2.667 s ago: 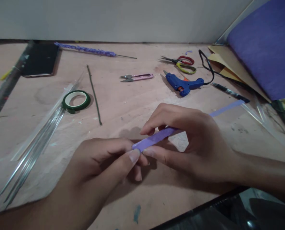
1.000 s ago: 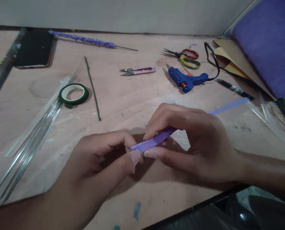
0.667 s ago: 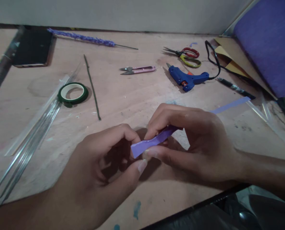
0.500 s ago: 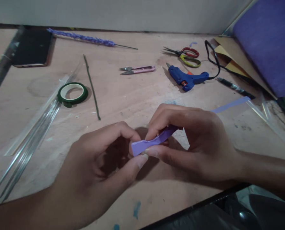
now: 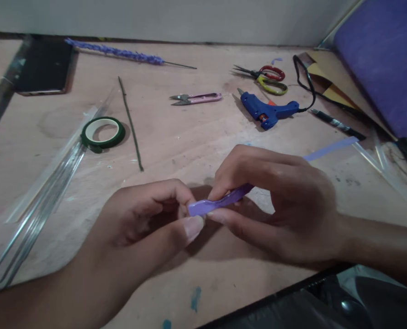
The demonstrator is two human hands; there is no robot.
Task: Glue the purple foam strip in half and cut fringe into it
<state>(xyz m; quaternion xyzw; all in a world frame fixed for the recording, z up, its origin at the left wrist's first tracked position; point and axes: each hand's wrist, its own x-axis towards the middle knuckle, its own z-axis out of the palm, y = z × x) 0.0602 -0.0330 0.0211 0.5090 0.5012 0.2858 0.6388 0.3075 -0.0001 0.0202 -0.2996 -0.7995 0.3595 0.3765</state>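
"Where's the purple strip (image 5: pixel 198 208)?"

"Up between both hands, just above the near part of the surface (image 5: pixel 176 141). The left hand (image 5: pixel 141 224) has its thumb and forefinger closed on the free end. The right hand (image 5: pixel 288 201) pinches it just beside that, thumb below and forefinger above, the strip running back under the palm."

"And the pale purple length (image 5: pixel 330 148) past the right hand?"

"It lies towards the pen (image 5: pixel 336 123). Whether it joins the held piece, I can't tell; the hand hides that."

"How far along is it, then?"

"Partway through shaping, I'd judge. The strip narrows at the right fingers, while the end by the left thumb looks wider. Most of its length isn't visible, so I can't say how much is done."

"Anything attached to it?"

"Nothing that I can see. The green stem (image 5: pixel 130 122) lies bare, well apart, beside the green tape roll (image 5: pixel 120 135). A fuzzy purple stem (image 5: pixel 121 55) at the back looks complete, its wire end uncovered."
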